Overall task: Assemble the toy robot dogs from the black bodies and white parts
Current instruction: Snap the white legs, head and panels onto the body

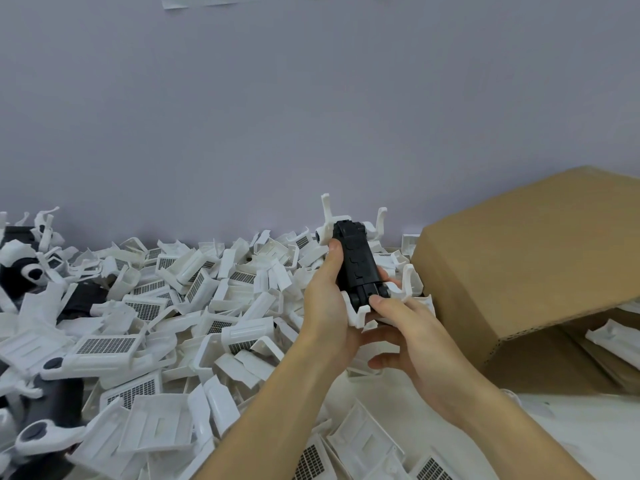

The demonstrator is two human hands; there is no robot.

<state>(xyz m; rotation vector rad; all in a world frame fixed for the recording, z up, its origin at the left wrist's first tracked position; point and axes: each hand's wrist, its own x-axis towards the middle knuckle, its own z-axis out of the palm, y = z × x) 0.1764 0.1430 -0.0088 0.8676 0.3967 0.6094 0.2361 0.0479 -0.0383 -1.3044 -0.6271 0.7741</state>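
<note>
The left hand (327,299) grips a black body (356,263) with white legs (325,216) already fitted, holding it up above the heap of white parts (180,306) at centre right. The right hand (412,337) pinches the body's near end, thumb pressed on the black plastic. A cardboard box (519,258) lies on its side just to the right, with assembled dogs (24,268) at the far left.

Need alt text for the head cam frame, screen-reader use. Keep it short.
Two bare hands hold a black toy dog body with white legs above a heap of white plastic parts; left hand grips its side, right hand pinches the near end. A cardboard box lies at right.
</note>
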